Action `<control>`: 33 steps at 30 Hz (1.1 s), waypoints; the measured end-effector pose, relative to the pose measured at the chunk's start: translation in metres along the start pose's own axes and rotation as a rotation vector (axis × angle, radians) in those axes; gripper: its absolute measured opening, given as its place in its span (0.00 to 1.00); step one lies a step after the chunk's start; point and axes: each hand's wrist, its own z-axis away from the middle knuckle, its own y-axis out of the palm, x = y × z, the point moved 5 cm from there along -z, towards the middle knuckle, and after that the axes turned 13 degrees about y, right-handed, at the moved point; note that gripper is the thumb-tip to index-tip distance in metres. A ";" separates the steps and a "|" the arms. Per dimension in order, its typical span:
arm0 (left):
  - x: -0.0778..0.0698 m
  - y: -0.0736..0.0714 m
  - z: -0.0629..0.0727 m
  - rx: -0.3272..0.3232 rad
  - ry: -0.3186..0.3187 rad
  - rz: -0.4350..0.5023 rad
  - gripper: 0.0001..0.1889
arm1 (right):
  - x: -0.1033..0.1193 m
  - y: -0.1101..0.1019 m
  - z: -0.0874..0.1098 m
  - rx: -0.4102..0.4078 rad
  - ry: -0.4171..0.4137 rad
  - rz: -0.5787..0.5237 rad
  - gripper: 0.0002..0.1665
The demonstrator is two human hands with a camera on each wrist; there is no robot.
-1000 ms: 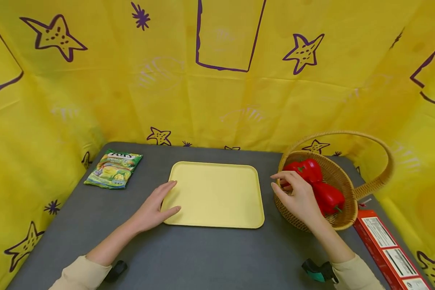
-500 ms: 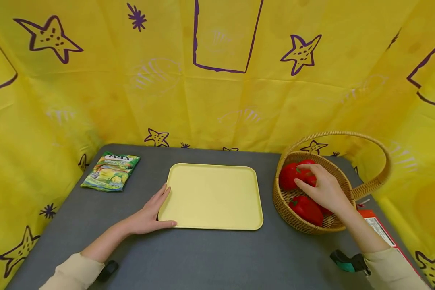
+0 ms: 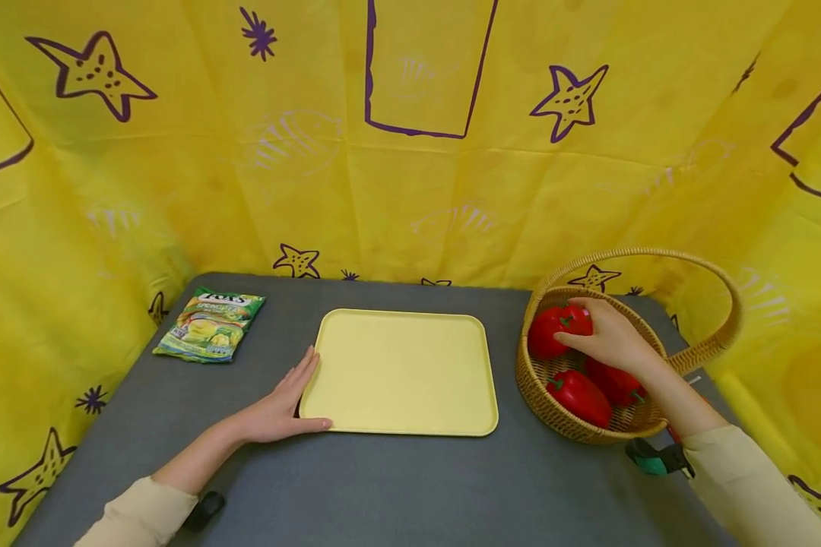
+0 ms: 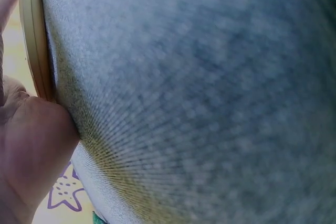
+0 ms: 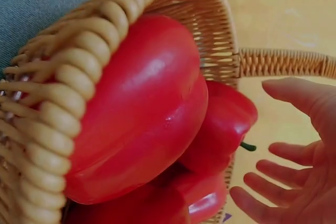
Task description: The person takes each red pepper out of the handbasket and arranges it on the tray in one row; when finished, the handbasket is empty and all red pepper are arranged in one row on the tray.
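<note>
Left hand (image 3: 278,410), splayed, touches smooth tray (image 3: 398,372); right hand (image 3: 613,336), fingers parted, overhangs glossy pepper (image 3: 547,336) in woven basket (image 3: 546,409)

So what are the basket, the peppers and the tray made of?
The basket looks like wicker, perhaps a plastic imitation, with a slight sheen: its strands are woven and the rim is thickly wrapped.
The peppers have smooth, glossy skin with bright highlights; real or plastic, I can't tell.
The tray seems to be satin-finished plastic, judging by its even colour and moulded rim.
</note>
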 end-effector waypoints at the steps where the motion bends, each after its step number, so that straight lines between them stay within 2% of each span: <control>1: 0.000 0.000 0.000 -0.002 -0.001 0.004 0.60 | 0.000 0.001 -0.002 0.011 0.001 0.005 0.45; 15: 0.003 -0.001 0.001 -0.006 0.015 -0.004 0.61 | -0.003 0.011 -0.018 0.096 -0.015 0.074 0.52; 33: 0.005 -0.003 0.002 0.008 0.029 0.001 0.58 | -0.006 0.018 -0.027 0.097 -0.038 0.087 0.50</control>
